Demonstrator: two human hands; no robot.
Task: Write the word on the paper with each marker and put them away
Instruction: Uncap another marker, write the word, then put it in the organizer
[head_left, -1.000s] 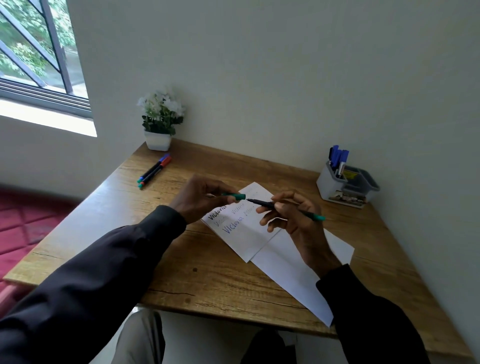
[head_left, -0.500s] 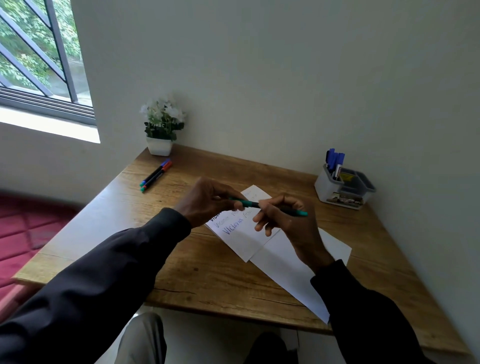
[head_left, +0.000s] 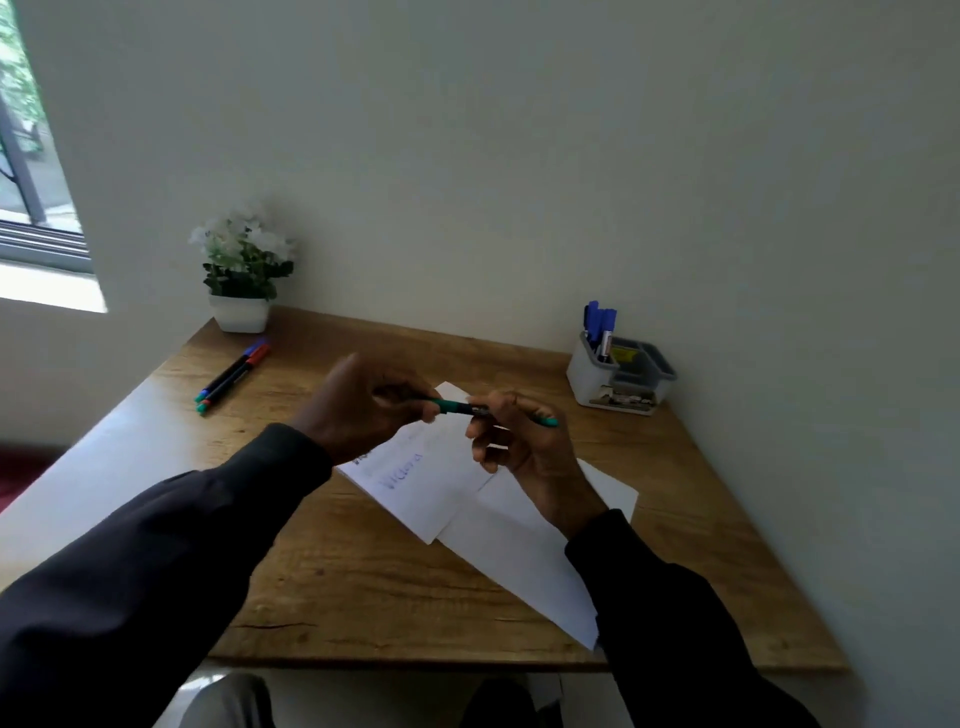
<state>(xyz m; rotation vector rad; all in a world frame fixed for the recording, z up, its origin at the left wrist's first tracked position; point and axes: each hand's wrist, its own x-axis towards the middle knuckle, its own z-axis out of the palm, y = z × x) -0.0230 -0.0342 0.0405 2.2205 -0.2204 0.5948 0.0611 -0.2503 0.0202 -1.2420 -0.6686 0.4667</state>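
A green marker (head_left: 470, 409) is held level above the paper between both hands. My left hand (head_left: 358, 410) pinches its green cap end, and my right hand (head_left: 524, 447) grips the black barrel, with the green tail sticking out to the right. The cap sits on the marker. Under the hands lies a white sheet (head_left: 415, 483) with handwritten words in several colours, partly hidden by my left hand. It overlaps a second white sheet (head_left: 524, 556). Two more markers, one blue-capped (head_left: 234, 370) and one red-capped (head_left: 239, 379), lie side by side at the far left of the desk.
A grey organiser (head_left: 589, 382) with blue markers (head_left: 600, 325) standing in it sits at the back right against the wall. A white pot of white flowers (head_left: 241, 273) stands in the back left corner. The wooden desk (head_left: 363, 582) meets the wall on the right.
The cap in my left hand and the marker in my right have come together, so the cap is now on the tip. The camera has tilted, raising the view of the wall.
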